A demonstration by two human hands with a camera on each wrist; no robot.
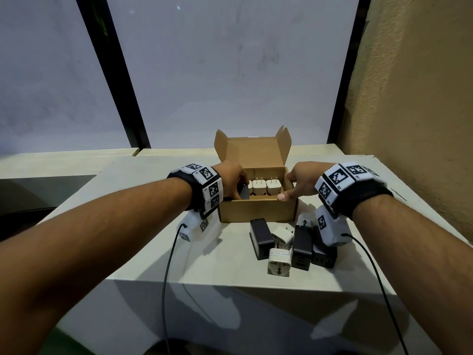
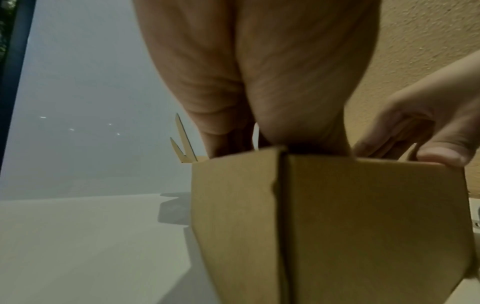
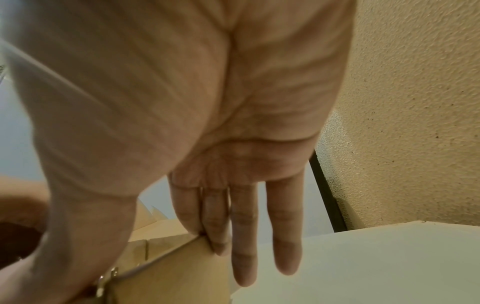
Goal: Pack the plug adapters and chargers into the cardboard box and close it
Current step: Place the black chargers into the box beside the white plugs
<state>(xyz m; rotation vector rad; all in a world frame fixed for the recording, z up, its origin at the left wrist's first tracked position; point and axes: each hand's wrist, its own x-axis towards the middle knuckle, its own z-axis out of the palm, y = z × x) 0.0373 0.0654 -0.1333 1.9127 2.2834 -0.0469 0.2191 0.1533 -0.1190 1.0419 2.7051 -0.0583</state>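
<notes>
The open cardboard box stands mid-table with its lid upright at the back. Three white chargers sit inside, prongs up. My left hand reaches into the box's left end, fingers curled down onto a black charger; the box wall hides the fingertips in the left wrist view. My right hand rests on the box's right wall, thumb on the front rim, fingers straight. In front of the box lie black chargers and two white plug adapters.
A textured wall rises close on the right, and a window fills the back. The table's front edge runs just below the loose chargers. Thin black cables hang from both wrists over that edge.
</notes>
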